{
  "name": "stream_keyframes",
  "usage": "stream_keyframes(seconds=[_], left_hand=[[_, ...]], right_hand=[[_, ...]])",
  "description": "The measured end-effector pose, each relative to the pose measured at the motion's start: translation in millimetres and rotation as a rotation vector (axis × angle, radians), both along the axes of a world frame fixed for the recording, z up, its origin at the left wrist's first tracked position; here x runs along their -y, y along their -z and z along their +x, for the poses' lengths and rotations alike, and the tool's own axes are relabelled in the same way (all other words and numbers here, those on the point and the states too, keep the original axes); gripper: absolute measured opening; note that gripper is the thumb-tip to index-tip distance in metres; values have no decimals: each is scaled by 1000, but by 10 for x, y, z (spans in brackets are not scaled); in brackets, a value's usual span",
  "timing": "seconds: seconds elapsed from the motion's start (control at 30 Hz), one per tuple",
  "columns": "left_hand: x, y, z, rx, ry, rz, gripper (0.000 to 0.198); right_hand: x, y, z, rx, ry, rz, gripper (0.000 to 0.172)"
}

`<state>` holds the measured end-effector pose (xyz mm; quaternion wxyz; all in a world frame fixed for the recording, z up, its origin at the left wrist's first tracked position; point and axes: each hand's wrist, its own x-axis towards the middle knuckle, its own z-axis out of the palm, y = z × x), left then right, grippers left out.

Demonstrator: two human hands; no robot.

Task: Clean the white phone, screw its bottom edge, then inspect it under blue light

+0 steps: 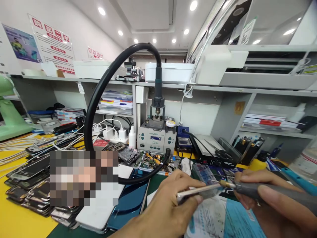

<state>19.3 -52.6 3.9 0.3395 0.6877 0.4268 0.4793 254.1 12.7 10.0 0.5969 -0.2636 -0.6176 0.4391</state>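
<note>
My left hand [170, 201] is closed around one end of a thin silver-framed phone [195, 192], seen almost edge-on, thumb below and fingers above. My right hand [267, 188] grips a pen-shaped tool [250, 189] with a grey handle, brass collar and thin tip. The tip points left at the phone's far end; whether it touches cannot be told. Below the hands lies a blue and white printed packet [223, 218]. A clear plastic box [204, 172] sits just behind the phone.
A hot-air station [157, 138] stands ahead, its thick black hose [90, 99] arching over the left side. Stacked phone parts [32, 191], a white slab [99, 211] and a blue phone back [128, 205] lie left. A parts tray [158, 162] sits before the station; scissors [223, 153] lie right.
</note>
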Motion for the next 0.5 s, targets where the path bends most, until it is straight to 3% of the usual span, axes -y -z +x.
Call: stream_keyframes(seconds=[0.17, 0.23, 0.37, 0.5], left_hand=[[-11, -120, -96, 159, -20, -160, 20], [-26, -145, -131, 199, -86, -191, 19], [-40, -169, -171, 130, -284, -124, 21], [-69, -151, -171, 39, -345, -30, 19]], right_hand=[[0, -142, -122, -85, 2, -115, 19], [6, -160, -139, -98, -7, -145, 19], [31, -174, -166, -115, -10, -155, 20], [27, -164, -161, -102, 2, -144, 22]])
